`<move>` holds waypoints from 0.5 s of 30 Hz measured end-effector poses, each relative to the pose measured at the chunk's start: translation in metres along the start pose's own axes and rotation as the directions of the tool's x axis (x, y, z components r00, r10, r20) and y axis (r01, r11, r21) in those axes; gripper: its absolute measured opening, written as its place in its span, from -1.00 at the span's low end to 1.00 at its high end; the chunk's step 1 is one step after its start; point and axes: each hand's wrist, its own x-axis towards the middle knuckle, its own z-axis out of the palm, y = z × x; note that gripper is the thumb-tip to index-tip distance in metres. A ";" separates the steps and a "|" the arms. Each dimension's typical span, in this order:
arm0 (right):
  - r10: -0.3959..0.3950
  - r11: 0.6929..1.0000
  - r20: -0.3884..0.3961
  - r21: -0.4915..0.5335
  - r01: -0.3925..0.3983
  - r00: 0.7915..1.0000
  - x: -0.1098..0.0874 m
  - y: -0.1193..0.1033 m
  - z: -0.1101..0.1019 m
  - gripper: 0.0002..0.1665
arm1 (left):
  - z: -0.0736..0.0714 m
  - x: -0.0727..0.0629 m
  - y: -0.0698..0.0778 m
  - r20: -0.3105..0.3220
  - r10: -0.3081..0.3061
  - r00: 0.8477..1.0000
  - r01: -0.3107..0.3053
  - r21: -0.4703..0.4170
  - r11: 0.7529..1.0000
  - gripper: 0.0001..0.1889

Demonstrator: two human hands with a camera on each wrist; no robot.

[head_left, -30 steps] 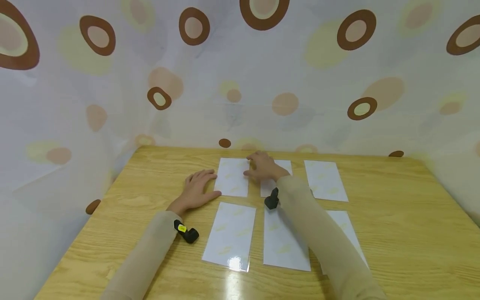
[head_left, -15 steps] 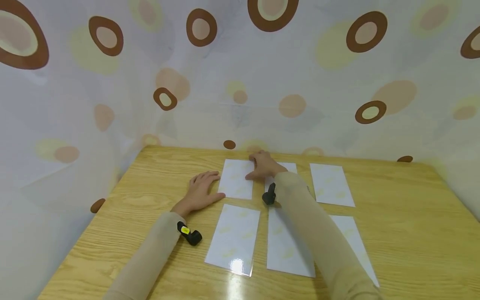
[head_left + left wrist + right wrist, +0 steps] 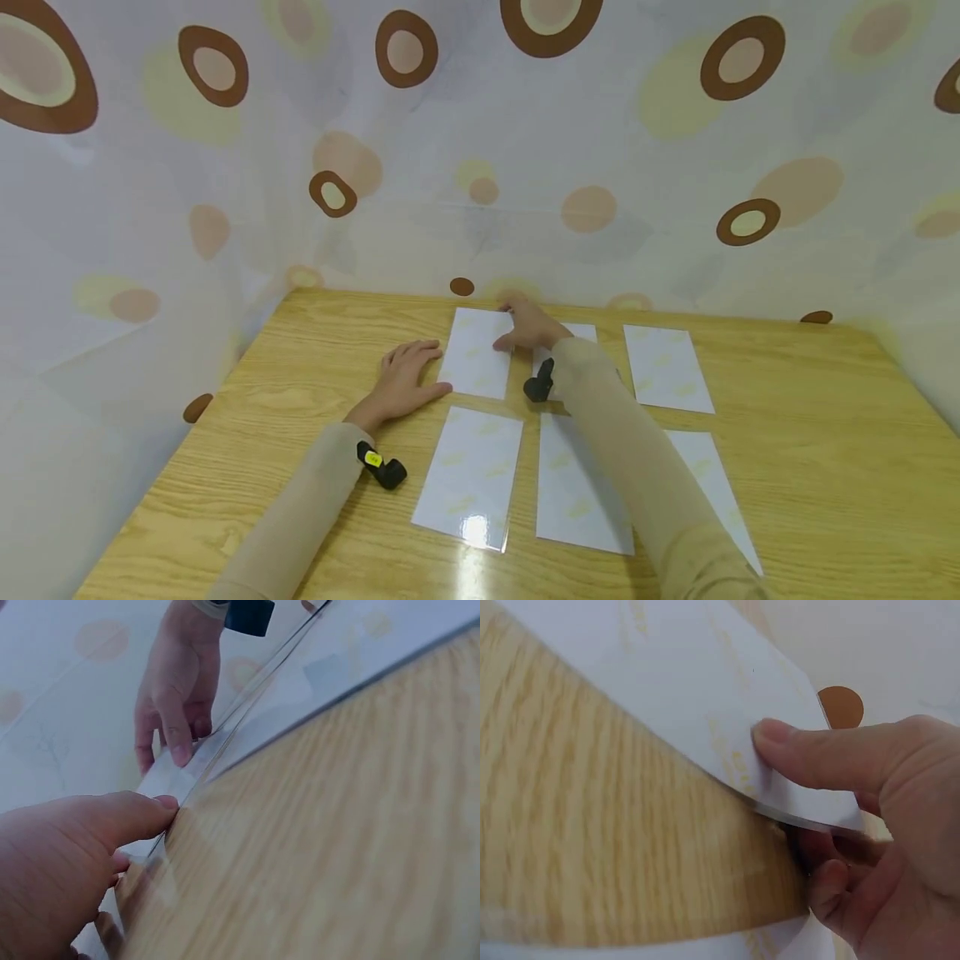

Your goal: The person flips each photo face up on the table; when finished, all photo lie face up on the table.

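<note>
At the far left of the sheets lies a white paper sheet [image 3: 474, 354] with faint yellow lettering. My right hand [image 3: 528, 323] pinches its right side. In the right wrist view, the thumb [image 3: 795, 754] is on top of the sheet [image 3: 667, 682] with other fingers beneath it, and the edge is raised off the wood. My left hand [image 3: 405, 379] rests at the sheet's left side, fingers spread and relaxed. The left wrist view has its thumb [image 3: 142, 814] right at the sheet's near-left edge; the fingers there are partly hidden.
Several more white sheets lie in two rows: one below the pinched sheet [image 3: 468, 479], others [image 3: 573, 500] [image 3: 669, 367] [image 3: 712, 483] to the right, some partly under my right arm. A patterned cloth [image 3: 480, 242] backs the wooden table [image 3: 810, 467].
My right hand has come to the far-left sheet's right side and pinched it; that sheet's far edge now shows slightly raised. The left hand stays at its left side. The view has shifted slightly.
</note>
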 end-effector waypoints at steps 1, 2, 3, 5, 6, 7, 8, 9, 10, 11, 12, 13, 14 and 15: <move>-0.002 1.000 -0.003 0.031 0.002 1.000 -0.001 -0.001 0.001 -0.20 | 0.001 0.001 0.002 -0.008 -0.018 1.000 0.018 -0.025 1.000 -0.40; 0.000 0.998 -0.006 0.061 0.000 1.000 -0.001 0.000 0.002 -0.26 | 0.002 0.002 0.004 -0.017 -0.034 0.999 0.034 -0.054 0.998 -0.42; 0.006 0.995 -0.010 0.097 -0.005 1.000 -0.001 -0.001 0.003 -0.30 | 0.003 0.003 0.006 -0.024 -0.055 0.998 0.053 -0.088 0.995 -0.42; 0.021 0.987 -0.022 0.158 -0.017 1.000 0.000 -0.001 0.004 -0.35 | 0.006 0.005 0.011 -0.039 -0.100 0.994 0.093 -0.158 0.983 -0.43; 0.029 0.982 -0.023 0.185 -0.024 0.999 0.001 -0.002 0.005 -0.36 | 0.007 0.006 0.013 -0.050 -0.127 0.991 0.115 -0.194 0.974 -0.42; 0.035 0.975 -0.022 0.219 -0.029 0.999 0.001 -0.002 0.005 -0.35 | 0.008 0.007 0.015 -0.061 -0.153 0.986 0.136 -0.224 0.965 -0.41; 0.042 0.969 -0.016 0.246 -0.036 0.999 0.002 -0.002 0.006 -0.35 | 0.008 0.007 0.016 -0.068 -0.172 0.983 0.151 -0.248 0.957 -0.40; 0.041 0.962 -0.008 0.272 -0.037 0.999 0.003 -0.002 0.006 -0.35 | 0.008 0.007 0.017 -0.076 -0.193 0.978 0.167 -0.265 0.950 -0.39; 0.043 0.955 0.001 0.294 -0.042 0.999 0.003 -0.003 0.006 -0.35 | 0.008 0.007 0.018 -0.087 -0.208 0.974 0.177 -0.282 0.943 -0.39; 0.040 0.948 0.010 0.315 -0.041 0.999 0.004 -0.003 0.005 -0.35 | 0.007 0.007 0.018 -0.097 -0.225 0.969 0.186 -0.305 0.934 -0.40; 0.038 0.939 0.020 0.342 -0.042 0.999 0.003 -0.004 0.004 -0.35 | 0.006 0.007 0.018 -0.105 -0.242 0.965 0.198 -0.321 0.926 -0.41; 0.036 0.933 0.028 0.358 -0.043 0.999 0.003 -0.004 0.004 -0.35 | 0.005 0.007 0.018 -0.109 -0.254 0.961 0.205 -0.335 0.920 -0.42; 0.035 0.929 0.031 0.368 -0.044 0.999 0.002 -0.005 0.003 -0.35 | 0.004 0.007 0.019 -0.108 -0.270 0.957 0.215 -0.360 0.908 -0.44; 0.033 0.924 0.033 0.379 -0.043 0.999 0.002 -0.005 0.003 -0.34 | 0.002 0.008 0.018 -0.106 -0.286 0.952 0.225 -0.387 0.894 -0.46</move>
